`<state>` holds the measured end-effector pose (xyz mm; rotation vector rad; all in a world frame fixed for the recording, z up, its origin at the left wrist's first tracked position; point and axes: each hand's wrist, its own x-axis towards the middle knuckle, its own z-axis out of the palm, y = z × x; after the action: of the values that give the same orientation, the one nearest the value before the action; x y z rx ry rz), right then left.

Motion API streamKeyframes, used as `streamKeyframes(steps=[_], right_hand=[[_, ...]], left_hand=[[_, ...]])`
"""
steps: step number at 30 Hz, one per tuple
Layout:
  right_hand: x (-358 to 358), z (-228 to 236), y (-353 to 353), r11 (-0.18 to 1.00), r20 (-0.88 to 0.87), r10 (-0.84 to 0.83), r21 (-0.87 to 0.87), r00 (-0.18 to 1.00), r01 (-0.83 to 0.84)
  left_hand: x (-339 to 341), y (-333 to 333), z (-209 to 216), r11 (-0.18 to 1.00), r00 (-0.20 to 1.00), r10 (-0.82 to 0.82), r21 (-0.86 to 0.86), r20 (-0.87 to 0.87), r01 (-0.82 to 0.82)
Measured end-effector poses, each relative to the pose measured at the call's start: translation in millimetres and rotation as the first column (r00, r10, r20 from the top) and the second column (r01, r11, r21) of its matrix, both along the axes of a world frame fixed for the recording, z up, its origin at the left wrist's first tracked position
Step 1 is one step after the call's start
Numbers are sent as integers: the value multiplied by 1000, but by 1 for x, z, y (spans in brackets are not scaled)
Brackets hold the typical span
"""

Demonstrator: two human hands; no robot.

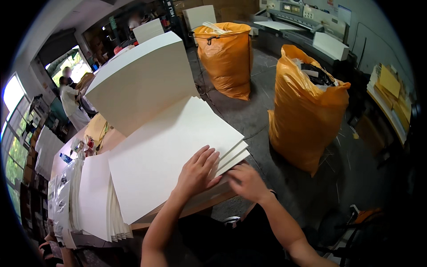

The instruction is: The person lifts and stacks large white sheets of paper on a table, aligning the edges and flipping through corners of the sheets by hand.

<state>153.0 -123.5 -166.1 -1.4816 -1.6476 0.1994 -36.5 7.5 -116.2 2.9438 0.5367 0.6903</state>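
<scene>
Large white sheets (pixel 160 142) lie in a low, slightly fanned pile on the table in front of me, their right corners stepped apart. My left hand (pixel 195 172) rests flat on the top sheet near its front right edge, fingers stretched out. At that same edge, my right hand (pixel 250 181) has its fingers curled in against the sheets; it is a little blurred and its fingertips are partly hidden. Behind the pile rises a tall block of stacked white sheets (pixel 144 82). Left of it sits another fanned stack of white sheets (pixel 94 191).
Two orange sacks (pixel 227 62), one nearer sack (pixel 307 115), stand on the dark floor to the right. A large machine (pixel 307 20) is at the back right. Plastic-wrapped packs (pixel 62 196) and a bottle (pixel 66 158) lie on the left. A person (pixel 70 100) stands far left.
</scene>
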Motion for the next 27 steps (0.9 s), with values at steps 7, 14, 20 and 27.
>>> streamKeyframes(steps=[7,14,20,27], right_hand=[[45,23,-6,904,196,-219,-329,956,274],[0,48,29,993,-190,-118,-46,975,111],[3,37,33,993,-693,-90,-116,715,13],[13,44,35,966,-931,-58,-144,359,-217]], left_hand=[[-5,-6,7,991,998,36,-133,54,-29],[-6,0,4,991,982,-40,-119,183,63],[-9,5,5,983,982,-25,-172,185,57],[-9,0,14,961,979,-41,-260,200,93]])
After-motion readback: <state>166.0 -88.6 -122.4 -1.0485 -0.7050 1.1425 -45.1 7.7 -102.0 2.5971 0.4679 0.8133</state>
